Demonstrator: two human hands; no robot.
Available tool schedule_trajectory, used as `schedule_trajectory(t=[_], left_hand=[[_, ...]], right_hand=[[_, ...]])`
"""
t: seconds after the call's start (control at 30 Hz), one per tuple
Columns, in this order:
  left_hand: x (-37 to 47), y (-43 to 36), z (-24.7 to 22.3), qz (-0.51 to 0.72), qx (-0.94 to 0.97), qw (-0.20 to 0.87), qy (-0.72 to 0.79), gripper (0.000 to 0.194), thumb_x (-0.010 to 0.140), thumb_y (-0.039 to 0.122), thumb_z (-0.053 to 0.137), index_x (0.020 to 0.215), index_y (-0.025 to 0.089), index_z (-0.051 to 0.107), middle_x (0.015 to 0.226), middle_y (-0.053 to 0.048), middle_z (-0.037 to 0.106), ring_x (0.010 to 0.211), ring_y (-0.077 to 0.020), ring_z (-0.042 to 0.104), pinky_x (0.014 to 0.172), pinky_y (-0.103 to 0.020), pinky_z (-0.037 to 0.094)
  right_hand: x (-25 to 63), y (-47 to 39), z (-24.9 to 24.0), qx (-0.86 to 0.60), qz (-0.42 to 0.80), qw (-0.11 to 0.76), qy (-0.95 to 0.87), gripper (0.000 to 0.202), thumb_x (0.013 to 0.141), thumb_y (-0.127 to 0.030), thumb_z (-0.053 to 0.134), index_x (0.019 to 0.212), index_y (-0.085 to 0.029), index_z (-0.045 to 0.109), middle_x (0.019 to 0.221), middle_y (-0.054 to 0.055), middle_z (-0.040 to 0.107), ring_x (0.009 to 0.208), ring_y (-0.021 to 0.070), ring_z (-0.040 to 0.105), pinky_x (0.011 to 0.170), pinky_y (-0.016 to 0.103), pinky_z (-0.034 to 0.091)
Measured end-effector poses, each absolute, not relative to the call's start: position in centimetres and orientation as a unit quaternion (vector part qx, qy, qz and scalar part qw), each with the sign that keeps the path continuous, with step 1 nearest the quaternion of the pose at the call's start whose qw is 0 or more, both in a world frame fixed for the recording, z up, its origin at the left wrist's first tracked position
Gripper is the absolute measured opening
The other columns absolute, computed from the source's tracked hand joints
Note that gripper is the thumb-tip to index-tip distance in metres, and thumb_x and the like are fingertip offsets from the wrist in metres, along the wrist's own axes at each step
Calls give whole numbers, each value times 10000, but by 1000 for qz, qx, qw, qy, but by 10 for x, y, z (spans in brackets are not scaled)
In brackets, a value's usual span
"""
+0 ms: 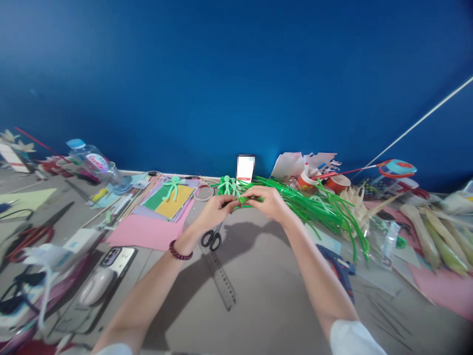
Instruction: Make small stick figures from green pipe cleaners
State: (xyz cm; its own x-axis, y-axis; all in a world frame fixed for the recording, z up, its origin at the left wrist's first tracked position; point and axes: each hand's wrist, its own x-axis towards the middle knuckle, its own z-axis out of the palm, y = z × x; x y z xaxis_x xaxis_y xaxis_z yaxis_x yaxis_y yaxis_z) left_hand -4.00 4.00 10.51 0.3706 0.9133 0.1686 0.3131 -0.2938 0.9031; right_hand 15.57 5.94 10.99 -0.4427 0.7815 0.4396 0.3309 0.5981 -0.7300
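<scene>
Both of my hands meet over the middle of the table, fingertips closed on a small green piece (242, 199) that looks like bent pipe cleaner. My left hand (220, 207), a dark red bead bracelet (181, 250) on its wrist, pinches it from the left. From the right, my right hand (269, 201) grips it with thumb and fingers. Just behind them lie a light green pipe-cleaner figure (226, 185) and a phone (245, 168) with a lit screen, propped against the wall. A bundle of green pipe cleaners (318, 204) spreads to the right of my right hand.
Below my hands lie black-handled scissors (212, 240) and a clear ruler (219, 278). Pink paper (148, 232) and another green figure (173, 188) are at left, with a bottle (90, 158) behind. A glue gun (338, 268), paper cups (338, 183) and corn husks (443, 241) sit at right.
</scene>
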Motion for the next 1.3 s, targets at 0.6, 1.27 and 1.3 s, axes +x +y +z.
schedule_trajectory(t=[0.6, 1.27, 1.3], left_hand=[[-36, 34, 108, 389, 726, 347, 449, 285, 834, 354, 505, 685, 144, 627, 563, 13, 475, 546, -110, 373, 509, -239, 262], [-37, 28, 113, 418, 748, 286, 430, 252, 835, 346, 558, 694, 173, 674, 595, -40, 593, 550, -149, 449, 564, -264, 296], [-37, 28, 114, 413, 754, 281, 426, 246, 842, 335, 549, 705, 175, 674, 600, -41, 592, 552, -150, 451, 564, -265, 295]], right_hand=[[159, 55, 111, -382, 369, 376, -760, 213, 787, -248, 649, 978, -242, 746, 863, 25, 755, 790, 200, 705, 728, 305, 559], [155, 54, 111, -380, 362, 396, -753, 232, 760, -304, 666, 951, -202, 751, 874, 43, 752, 780, 198, 700, 678, 288, 562], [155, 54, 112, -378, 354, 394, -759, 230, 762, -299, 664, 953, -204, 750, 881, 43, 751, 779, 194, 696, 670, 282, 558]])
